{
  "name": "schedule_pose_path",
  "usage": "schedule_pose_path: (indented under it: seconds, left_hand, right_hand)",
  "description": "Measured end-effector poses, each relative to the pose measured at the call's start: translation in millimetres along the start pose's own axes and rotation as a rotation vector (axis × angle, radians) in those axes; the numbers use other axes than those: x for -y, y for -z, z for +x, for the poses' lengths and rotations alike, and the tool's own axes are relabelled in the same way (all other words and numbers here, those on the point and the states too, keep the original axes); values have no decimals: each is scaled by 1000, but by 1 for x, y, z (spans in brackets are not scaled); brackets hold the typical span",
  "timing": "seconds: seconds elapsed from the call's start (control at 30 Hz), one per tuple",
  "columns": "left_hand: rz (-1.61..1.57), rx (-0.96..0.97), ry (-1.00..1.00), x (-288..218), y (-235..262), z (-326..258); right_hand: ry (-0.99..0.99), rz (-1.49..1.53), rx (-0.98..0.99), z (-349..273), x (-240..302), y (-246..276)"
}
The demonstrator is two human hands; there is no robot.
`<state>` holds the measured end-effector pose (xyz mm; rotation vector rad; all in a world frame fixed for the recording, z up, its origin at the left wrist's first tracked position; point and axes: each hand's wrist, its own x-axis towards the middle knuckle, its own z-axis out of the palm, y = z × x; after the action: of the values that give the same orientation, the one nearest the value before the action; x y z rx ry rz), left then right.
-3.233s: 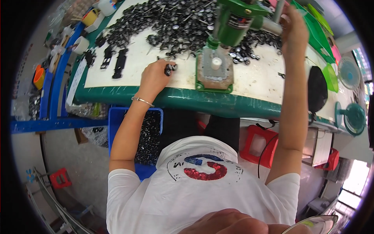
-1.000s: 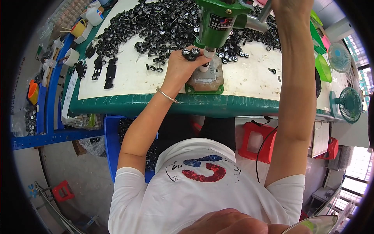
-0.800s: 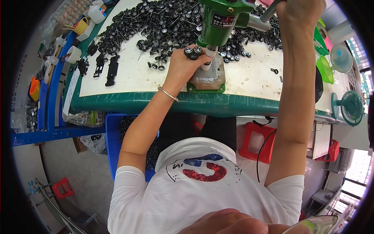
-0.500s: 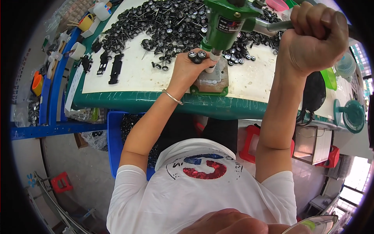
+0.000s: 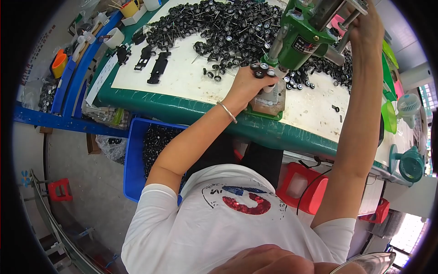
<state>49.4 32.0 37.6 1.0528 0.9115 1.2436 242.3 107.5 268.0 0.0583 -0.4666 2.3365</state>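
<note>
My left hand point(image 5: 246, 87), with a bangle at the wrist, is closed around several small black toy wheels point(image 5: 263, 67) with silver hubs. Its fingertips are right under the ram of a green hand press point(image 5: 299, 45), above the press's base point(image 5: 269, 106). What the fingertips pinch there is partly hidden. Up at the far right, my right hand point(image 5: 367, 29) is closed on the press's metal lever point(image 5: 343, 42); the fingers are partly hidden behind the hand and the press.
A large heap of black wheels on axles point(image 5: 223, 25) covers the table's far side. Flat black toy-car chassis point(image 5: 159, 67) lie at the left. A blue bin point(image 5: 129, 164) of small dark parts stands below the green table edge point(image 5: 182, 112); a red stool point(image 5: 303, 187) stands right.
My right hand has gone farther away with the lever, which has swung from nearly level to steeply up. More wheels show in my left hand. The whole view has tilted and shifted.
</note>
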Motion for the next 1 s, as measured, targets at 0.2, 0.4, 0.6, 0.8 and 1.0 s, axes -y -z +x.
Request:
schedule_pose_path:
  seconds: [0.2,0.4,0.6,0.8,1.0]
  left_hand:
    - [-74,-98,5,-24,43,-14]
    - [1032,-234,-126,-15,112,-23]
    - [1281,-156,-302,-8,105,-18]
    - [518,-85,-194,-18,73,-13]
    - [-300,4,152,-23,54,-7]
  right_hand:
    - [940,-1100,-585,1,-17,31]
    - [962,-1247,-543,-51,1,102]
    - [557,-1695,-889,-105,-52,192]
    - [432,-2354,-917,-130,-94,229]
    - [458,-2248,-919,-122,-101,214]
